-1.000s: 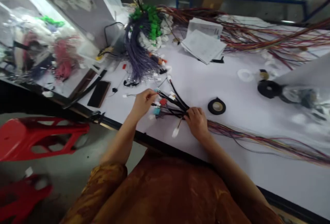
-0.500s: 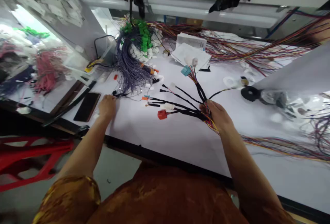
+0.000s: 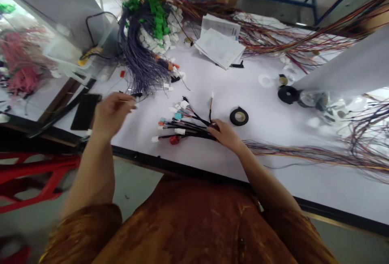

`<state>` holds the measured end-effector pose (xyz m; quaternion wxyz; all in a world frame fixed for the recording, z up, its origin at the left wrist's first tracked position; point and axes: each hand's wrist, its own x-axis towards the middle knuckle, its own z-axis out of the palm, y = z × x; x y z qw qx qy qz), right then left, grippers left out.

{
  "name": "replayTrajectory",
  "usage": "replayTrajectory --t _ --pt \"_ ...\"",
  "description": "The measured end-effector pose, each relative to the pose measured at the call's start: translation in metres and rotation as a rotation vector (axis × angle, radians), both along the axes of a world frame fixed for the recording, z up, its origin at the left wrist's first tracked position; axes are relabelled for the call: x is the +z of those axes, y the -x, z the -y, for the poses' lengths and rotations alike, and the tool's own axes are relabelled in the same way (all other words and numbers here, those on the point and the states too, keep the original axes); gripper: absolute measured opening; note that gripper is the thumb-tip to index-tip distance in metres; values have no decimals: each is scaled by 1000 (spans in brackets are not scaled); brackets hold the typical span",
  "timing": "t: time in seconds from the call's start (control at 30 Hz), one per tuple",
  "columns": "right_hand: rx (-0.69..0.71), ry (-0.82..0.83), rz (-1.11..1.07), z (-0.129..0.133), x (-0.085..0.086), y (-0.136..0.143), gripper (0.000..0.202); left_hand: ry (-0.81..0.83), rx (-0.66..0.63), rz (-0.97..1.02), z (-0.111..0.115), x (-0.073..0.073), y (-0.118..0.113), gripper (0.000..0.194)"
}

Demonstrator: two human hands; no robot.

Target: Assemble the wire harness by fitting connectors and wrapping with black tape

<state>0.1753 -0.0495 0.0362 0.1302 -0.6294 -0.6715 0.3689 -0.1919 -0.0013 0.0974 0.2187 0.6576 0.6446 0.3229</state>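
My right hand [image 3: 225,134] is closed on a wire harness [image 3: 197,132] whose branches are wrapped in black tape and fan out to the left. White, teal, orange and red connectors tip those branches. From beneath the hand, loose coloured wires [image 3: 288,152] run off to the right. My left hand [image 3: 111,114] is raised over the left of the table, thumb and fingers together. A thin pale sliver shows at its fingertips, too small to name. Just beyond that hand lies a bundle of purple wires [image 3: 142,61] with green and white connectors.
A roll of black tape [image 3: 239,116] lies right of the harness. Another black roll [image 3: 288,94] sits by the white post at right. Papers [image 3: 220,47] and long wire bundles [image 3: 279,45] lie at the back. A phone [image 3: 86,111] rests near the left edge.
My left hand has lifted from the tabletop. The harness has turned, its branches now flatter and bunched toward the left. A tape roll now shows beside my right hand. The whole view has shifted.
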Motion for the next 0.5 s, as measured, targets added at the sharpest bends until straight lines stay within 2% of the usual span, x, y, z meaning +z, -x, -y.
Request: replayTrajectory --t 0.07,0.13,0.17,0.23,0.33,0.4,0.5 --pt "51 13 99 1 4 7 35 29 -285 5 37 1 -46 20" --pt "123 14 194 1 9 13 30 77 -563 -51 66 -12 -88 21" --pt "159 4 230 0 12 15 27 73 -626 -105 76 -22 -105 24" --pt "231 -22 284 -1 17 18 25 40 -651 -258 87 -46 -129 34" --pt "327 -34 370 -1 21 21 22 3 -655 -428 92 -75 -140 39" --pt "366 -20 461 -1 22 25 24 11 -666 -464 92 -82 -136 40" --pt "358 -25 551 0 15 32 25 78 -661 -384 93 -74 -128 34"
